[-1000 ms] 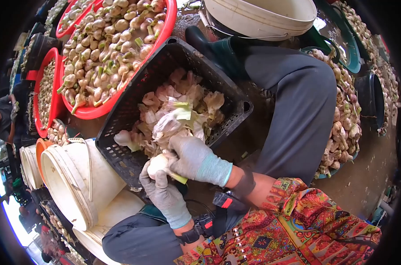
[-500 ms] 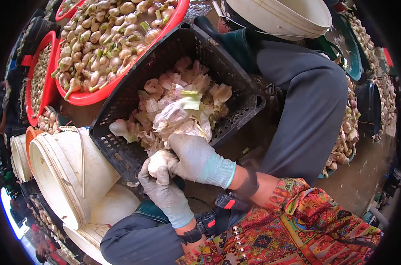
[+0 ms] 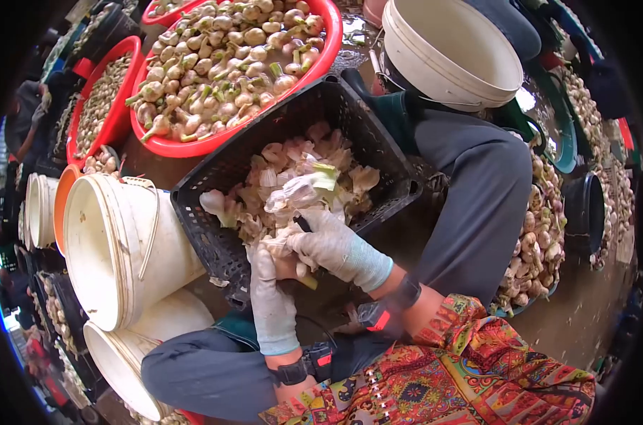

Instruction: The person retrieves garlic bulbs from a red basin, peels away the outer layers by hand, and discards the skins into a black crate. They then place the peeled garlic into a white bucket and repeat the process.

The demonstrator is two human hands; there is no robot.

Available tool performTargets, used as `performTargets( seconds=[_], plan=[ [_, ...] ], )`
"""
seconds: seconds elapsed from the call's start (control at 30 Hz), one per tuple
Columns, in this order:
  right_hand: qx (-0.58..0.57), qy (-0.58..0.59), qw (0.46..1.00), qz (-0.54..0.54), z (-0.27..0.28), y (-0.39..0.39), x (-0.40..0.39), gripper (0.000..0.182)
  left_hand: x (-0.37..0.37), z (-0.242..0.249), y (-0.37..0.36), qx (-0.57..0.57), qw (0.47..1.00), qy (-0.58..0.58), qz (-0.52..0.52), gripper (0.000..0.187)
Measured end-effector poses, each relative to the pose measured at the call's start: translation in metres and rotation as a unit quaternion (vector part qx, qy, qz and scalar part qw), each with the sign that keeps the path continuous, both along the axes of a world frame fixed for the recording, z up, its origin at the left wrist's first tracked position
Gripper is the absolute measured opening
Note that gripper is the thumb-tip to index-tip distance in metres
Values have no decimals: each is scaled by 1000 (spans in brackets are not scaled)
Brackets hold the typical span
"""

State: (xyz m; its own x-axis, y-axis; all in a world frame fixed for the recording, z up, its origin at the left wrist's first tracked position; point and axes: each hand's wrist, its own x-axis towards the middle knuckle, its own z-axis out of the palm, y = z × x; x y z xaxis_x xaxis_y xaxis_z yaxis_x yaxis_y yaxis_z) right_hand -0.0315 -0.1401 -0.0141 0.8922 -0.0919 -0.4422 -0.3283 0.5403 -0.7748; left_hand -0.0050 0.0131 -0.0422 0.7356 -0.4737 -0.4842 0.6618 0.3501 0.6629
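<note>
So both gloved hands are busy on one garlic [image 3: 287, 267]. The left hand [image 3: 272, 301] reaches up toward 12 and grips it from the 8 o'clock side. The right hand [image 3: 336, 248] comes in from 4, fingers bent and pinching at the papery skin on top, with a small black bit [image 3: 302, 224] poking out by its fingers. Fingers cover most of the bulb, but its stem end [image 3: 309, 281] peeks out toward 4, so the long axis looks like it runs roughly 10 to 4.

It all sits right at the near rim of the black crate [image 3: 212, 244], whose peels [image 3: 300, 177] pile up at 12 from the hands. Crate walls box in the 10-to-2 side. Open room is mostly at 3 to 4, a dark gap before the bent leg [image 3: 477, 205].

Further out, a white bucket [image 3: 95, 248] lies tipped at 9, the red tub [image 3: 166, 146] full of garlic is at 11, and another bucket [image 3: 442, 57] is at 1. Past the leg, around 3, there's a garlic heap [image 3: 534, 248].
</note>
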Motion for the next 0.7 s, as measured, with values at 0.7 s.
performTargets(
  seconds=[0.7],
  plan=[
    [-278, -33, 960, -29, -53, -8, 5, 26, 10, 1, -10, 210, 970, -17, 119, 69]
  ],
)
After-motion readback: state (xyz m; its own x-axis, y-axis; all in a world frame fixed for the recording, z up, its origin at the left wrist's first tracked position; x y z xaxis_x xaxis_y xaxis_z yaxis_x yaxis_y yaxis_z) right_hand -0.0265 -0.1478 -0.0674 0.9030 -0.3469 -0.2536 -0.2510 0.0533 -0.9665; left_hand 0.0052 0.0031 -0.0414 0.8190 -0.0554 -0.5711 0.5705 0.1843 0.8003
